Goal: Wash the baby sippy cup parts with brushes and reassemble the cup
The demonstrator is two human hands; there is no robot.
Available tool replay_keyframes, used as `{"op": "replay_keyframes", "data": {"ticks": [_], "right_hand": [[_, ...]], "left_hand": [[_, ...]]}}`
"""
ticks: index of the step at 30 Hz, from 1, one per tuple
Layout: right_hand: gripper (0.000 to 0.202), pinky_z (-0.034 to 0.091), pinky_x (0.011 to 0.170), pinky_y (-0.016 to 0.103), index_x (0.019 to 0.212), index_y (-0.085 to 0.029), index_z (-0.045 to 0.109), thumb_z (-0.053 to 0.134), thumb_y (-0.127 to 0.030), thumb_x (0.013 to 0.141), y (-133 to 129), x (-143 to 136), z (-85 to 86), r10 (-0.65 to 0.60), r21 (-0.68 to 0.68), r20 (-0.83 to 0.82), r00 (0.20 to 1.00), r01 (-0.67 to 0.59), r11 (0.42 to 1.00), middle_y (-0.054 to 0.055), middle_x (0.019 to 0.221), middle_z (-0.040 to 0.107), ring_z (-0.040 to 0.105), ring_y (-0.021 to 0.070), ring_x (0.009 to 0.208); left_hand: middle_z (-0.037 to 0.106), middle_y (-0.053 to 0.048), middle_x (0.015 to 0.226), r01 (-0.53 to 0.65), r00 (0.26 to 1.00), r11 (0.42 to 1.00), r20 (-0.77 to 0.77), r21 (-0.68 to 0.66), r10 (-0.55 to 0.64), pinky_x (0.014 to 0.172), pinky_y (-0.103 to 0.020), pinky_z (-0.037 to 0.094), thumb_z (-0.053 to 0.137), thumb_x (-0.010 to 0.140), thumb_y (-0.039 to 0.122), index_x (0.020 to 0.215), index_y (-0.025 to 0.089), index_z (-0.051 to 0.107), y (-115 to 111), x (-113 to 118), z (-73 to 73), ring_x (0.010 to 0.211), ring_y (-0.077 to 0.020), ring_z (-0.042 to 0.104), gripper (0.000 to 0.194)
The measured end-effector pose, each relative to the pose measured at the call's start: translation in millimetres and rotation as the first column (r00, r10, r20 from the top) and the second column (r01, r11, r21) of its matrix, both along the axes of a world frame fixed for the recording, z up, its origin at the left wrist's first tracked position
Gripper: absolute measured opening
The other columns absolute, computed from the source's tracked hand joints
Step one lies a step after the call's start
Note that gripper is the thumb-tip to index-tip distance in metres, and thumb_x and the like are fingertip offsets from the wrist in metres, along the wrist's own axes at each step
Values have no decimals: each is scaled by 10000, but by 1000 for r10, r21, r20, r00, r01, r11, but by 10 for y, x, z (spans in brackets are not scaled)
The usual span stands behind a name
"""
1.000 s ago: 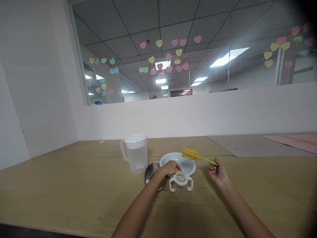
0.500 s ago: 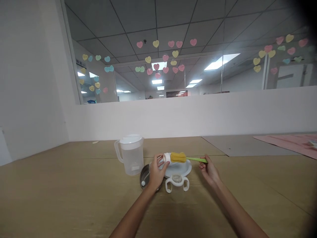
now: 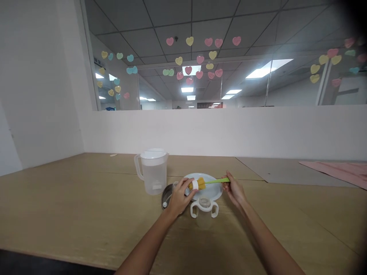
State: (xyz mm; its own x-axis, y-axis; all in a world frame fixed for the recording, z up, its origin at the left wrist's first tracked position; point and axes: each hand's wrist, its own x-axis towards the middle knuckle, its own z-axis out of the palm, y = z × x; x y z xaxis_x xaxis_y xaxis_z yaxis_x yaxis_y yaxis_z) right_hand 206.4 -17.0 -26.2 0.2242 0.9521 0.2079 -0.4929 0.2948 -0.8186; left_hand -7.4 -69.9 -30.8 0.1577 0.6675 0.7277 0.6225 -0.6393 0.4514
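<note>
My left hand point(image 3: 181, 195) is closed around a white ring-shaped cap point(image 3: 195, 185). Through that ring passes the yellow sponge head of a bottle brush point(image 3: 201, 183), poking out on both sides. The brush's green handle is pinched in the fingers of my right hand point(image 3: 233, 189). Both hands are over a white plate point(image 3: 215, 194). Just in front of the plate stands a clear baby bottle point(image 3: 204, 214) with white side handles and an uncovered top. A dark metal bowl point(image 3: 166, 196), holding a small white-tipped piece, is partly hidden by my left hand.
Behind and left of the bowl stands a translucent lidded pitcher point(image 3: 155, 173) with water in it. A grey mat point(image 3: 258, 172) and a pink cloth point(image 3: 334, 172) lie at the back right. A white wall with a window borders the table's far side.
My right hand has moved left, pushing the brush's sponge through the white ring in my left hand. The view has shifted slightly, with the table's front edge now showing at lower left.
</note>
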Motion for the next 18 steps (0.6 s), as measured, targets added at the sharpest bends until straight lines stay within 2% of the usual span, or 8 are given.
{"op": "replay_keyframes", "data": {"ticks": [2, 4, 6, 8, 12, 14, 18], "right_hand": [[316, 342, 331, 164, 587, -128, 533, 671, -412, 604, 2, 61, -2, -63, -5, 5, 998, 63, 998, -52, 421, 477, 385, 35, 319], [294, 349, 333, 160, 588, -129, 533, 666, -391, 604, 17, 130, 4, -146, -21, -25, 989, 145, 989, -49, 444, 499, 393, 33, 326], [271, 357, 332, 159, 593, -129, 538, 658, -371, 606, 40, 200, 3, -215, -52, -46, 976, 212, 976, -46, 467, 520, 399, 32, 330], [257, 364, 328, 163, 599, -126, 548, 647, -363, 610, 65, 264, -11, -258, -77, -34, 966, 255, 964, -43, 478, 531, 403, 35, 327], [244, 382, 324, 171, 609, -113, 567, 634, -347, 614, 102, 331, -54, -303, -117, 2, 953, 301, 946, -26, 501, 561, 421, 44, 320], [224, 385, 323, 170, 609, -114, 569, 627, -330, 617, 111, 333, -67, -310, -131, 5, 951, 308, 942, -26, 486, 559, 425, 48, 315], [186, 381, 315, 166, 600, -116, 568, 599, -295, 642, 100, 315, -57, -305, -139, 1, 952, 302, 943, -28, 477, 553, 422, 47, 314]], "left_hand": [[504, -40, 983, -114, 993, 993, 2, 4, 114, 860, -276, 411, 523, 734, 268, 1022, 212, 540, 36, -44, 13, 931, -150, 498, 294], [487, -42, 932, -268, 963, 963, -12, 10, 268, 839, -280, 411, 545, 687, 242, 935, 190, 563, 72, -125, 25, 908, -160, 488, 254], [487, -46, 900, -361, 928, 933, -99, -2, 359, 817, -283, 409, 540, 673, 254, 867, 180, 569, 99, -225, 18, 901, -172, 484, 210], [507, -49, 877, -371, 902, 928, -252, -40, 350, 784, -280, 409, 524, 680, 286, 825, 177, 567, 116, -311, -19, 873, -177, 496, 186], [562, -82, 877, -343, 806, 929, -552, -139, 215, 763, -315, 399, 540, 649, 361, 797, 156, 577, 137, -378, -147, 848, -214, 522, 256], [579, -102, 888, -349, 769, 924, -612, -155, 188, 772, -342, 391, 557, 624, 386, 816, 146, 578, 145, -383, -190, 863, -243, 528, 308], [605, -90, 852, -351, 771, 924, -606, -154, 193, 759, -340, 379, 544, 638, 402, 752, 165, 573, 136, -410, -166, 862, -249, 537, 265]]}}
